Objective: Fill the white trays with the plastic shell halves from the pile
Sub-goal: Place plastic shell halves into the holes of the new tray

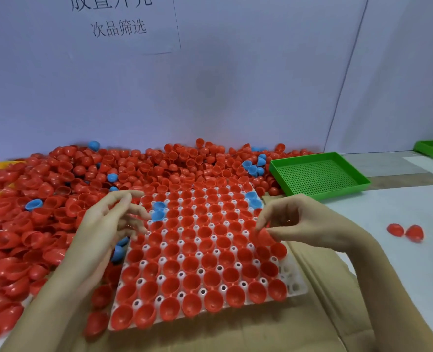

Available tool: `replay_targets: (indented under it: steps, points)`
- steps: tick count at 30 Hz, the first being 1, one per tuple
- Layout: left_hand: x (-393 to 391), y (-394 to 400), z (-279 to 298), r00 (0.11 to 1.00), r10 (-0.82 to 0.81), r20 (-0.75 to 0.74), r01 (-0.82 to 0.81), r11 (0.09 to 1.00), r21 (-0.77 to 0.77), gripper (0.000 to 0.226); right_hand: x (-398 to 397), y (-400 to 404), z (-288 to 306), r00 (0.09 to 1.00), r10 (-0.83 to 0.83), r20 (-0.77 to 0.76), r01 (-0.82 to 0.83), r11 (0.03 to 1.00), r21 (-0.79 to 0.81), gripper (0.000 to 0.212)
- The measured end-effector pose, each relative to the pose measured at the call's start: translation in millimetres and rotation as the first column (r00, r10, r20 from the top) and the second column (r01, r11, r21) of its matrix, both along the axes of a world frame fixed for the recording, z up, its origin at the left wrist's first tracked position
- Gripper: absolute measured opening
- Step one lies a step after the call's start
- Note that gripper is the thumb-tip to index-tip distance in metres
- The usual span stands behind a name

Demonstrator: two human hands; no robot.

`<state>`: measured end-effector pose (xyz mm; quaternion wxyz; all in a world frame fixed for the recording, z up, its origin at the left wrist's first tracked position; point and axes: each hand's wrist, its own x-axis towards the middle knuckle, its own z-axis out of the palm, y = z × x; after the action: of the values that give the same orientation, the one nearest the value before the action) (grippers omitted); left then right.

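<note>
The plastic shell halves [58, 189] are lying in a loose red heap, a few blue among them, spreading from the left edge along the wall behind the white tray [295, 283]; they are looking thin, glossy and very light, small rigid cups likely to skid or nest together, so pinching one by its rim seems the surest hold; the tray, a moulded grid of round pockets resting on brown cardboard [312, 331], is sitting nearly full, open sides up; the right hand [304, 219] is pinching a red half [263, 236] over the tray's right side; the left hand [108, 219] is hovering with fingers loosely spread, holding nothing; a green perforated tray [319, 175] is lying beyond.
</note>
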<state>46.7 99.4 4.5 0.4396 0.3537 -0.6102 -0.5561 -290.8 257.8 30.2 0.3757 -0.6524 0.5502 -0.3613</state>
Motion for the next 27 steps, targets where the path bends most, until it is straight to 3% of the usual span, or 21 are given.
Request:
replay_targets:
  steps: [3, 5, 7, 9, 14, 23, 27]
  points:
    - [3.2, -7.1, -1.5, 0.998, 0.044, 0.032, -0.044, 0.999, -0.02, 0.027, -14.5, 8.9, 2.7, 0.998, 0.059, -0.02, -0.056, 0.993, 0.105, 0.013]
    - [6.2, -12.8, -3.6, 0.979, 0.145, 0.143, -0.122, 0.98, -0.158, 0.024, -22.2, 14.3, 3.8, 0.994, 0.094, -0.048, -0.085, 0.983, 0.16, 0.013]
    - [11.8, -20.3, -7.5, 0.892, 0.315, 0.324, -0.18, 0.906, -0.384, 0.016, -27.7, 18.6, 4.1, 0.988, 0.131, -0.083, -0.11, 0.969, 0.222, 0.012]
    - [16.9, -25.1, -11.0, 0.791, 0.407, 0.458, -0.165, 0.861, -0.481, 0.01, -30.4, 21.1, 3.7, 0.981, 0.154, -0.12, -0.117, 0.956, 0.269, 0.013]
    - [15.7, -27.8, -16.9, 0.776, 0.314, 0.546, -0.106, 0.92, -0.378, 0.009, -29.7, 22.8, 2.9, 0.967, 0.19, -0.172, -0.143, 0.956, 0.255, 0.017]
    - [9.9, -25.6, -20.0, 0.674, 0.353, 0.649, -0.063, 0.903, -0.426, 0.006, -27.1, 17.9, -1.0, 0.97, 0.176, -0.167, -0.138, 0.967, 0.215, 0.013]
    - [10.9, -26.0, -22.3, 0.593, 0.37, 0.715, -0.02, 0.895, -0.446, 0.012, -23.5, 10.5, -3.9, 0.99, 0.016, -0.141, -0.004, 0.996, 0.084, 0.014]
